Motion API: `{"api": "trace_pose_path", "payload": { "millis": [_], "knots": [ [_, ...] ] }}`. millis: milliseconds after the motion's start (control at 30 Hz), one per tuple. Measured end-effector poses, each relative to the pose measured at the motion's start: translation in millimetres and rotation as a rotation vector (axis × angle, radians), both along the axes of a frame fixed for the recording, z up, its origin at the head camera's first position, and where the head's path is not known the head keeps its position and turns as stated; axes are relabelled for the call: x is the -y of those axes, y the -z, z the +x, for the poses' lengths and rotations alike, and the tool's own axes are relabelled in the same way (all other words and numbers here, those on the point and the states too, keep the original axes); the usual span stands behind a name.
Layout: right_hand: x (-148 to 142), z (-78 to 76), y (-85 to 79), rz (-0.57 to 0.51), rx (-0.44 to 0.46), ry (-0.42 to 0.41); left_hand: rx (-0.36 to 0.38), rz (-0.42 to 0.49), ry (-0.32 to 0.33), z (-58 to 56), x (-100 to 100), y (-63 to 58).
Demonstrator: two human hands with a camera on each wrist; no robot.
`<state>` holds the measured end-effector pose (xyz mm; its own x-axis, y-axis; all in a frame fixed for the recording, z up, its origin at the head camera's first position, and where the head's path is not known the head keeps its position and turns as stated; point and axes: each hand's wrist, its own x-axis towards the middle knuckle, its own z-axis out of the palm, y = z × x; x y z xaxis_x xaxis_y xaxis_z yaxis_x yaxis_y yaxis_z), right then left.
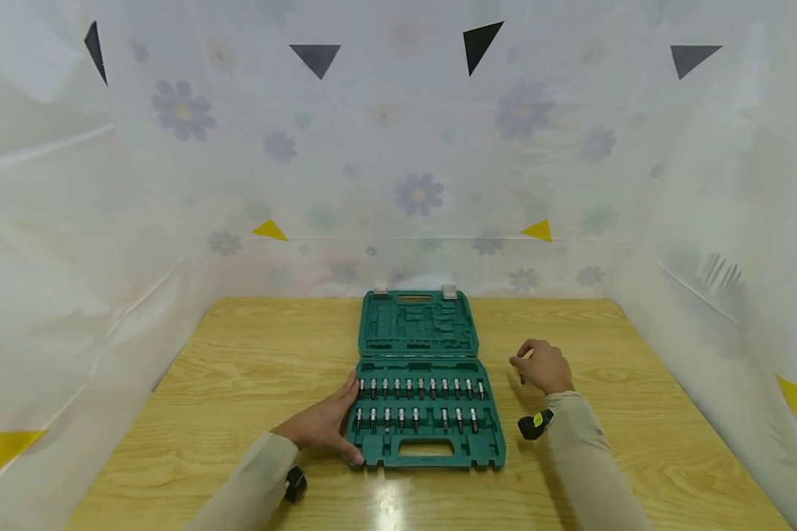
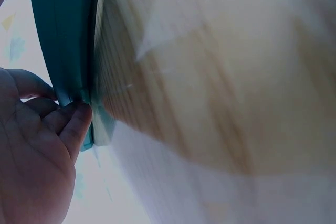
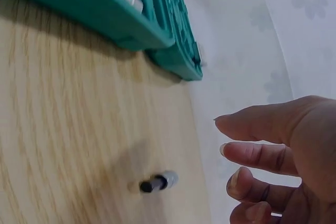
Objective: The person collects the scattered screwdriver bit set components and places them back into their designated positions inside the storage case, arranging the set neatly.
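Note:
A green socket case (image 1: 432, 450) lies unfolded on the table, with two rows of silver bit sockets (image 1: 401, 418) in its near half. My left hand (image 1: 325, 420) rests against the case's left side, thumb at the near corner and fingers farther up; the left wrist view shows its fingertips touching the case edge. To the right of the case is my right hand (image 1: 544, 366), its fingers loosely bent. In the right wrist view, a bit socket (image 3: 167, 179) with a dark tip stands on the table, apart from the right hand's fingertips (image 3: 237, 179).
The case's lid half (image 1: 418, 324) lies back, with moulded hollows and two pale latches (image 1: 449, 292) on its far edge. A gap shows in the nearer row of sockets. Wood-grain table (image 1: 239, 369) extends around the case. Pale flowered sheeting (image 1: 418, 147) encloses the back and sides.

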<state>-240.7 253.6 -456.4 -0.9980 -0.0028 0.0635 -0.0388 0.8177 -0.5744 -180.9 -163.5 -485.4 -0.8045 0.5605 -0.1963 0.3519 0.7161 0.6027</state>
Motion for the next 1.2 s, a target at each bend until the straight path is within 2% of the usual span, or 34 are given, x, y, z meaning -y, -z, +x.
{"api": "trace_pose_path", "payload": {
  "millis": [300,633,867,1200],
  "knots": [
    [-17,-2.6,7.5,0.034,0.064,0.028,0.002,0.007,0.005,1.0,1,0.9],
    [-24,-10.0,27.0,0.020,0.114,0.059,0.002,0.014,0.005,-0.4,1,1.7],
    [-20,-5.9,27.9,0.001,0.110,0.075,0.000,0.014,0.008,0.1,1,1.5],
    [-21,-7.6,29.8,-0.013,0.118,0.073,-0.014,0.008,0.019,-0.6,1,1.2]
  ]
}}
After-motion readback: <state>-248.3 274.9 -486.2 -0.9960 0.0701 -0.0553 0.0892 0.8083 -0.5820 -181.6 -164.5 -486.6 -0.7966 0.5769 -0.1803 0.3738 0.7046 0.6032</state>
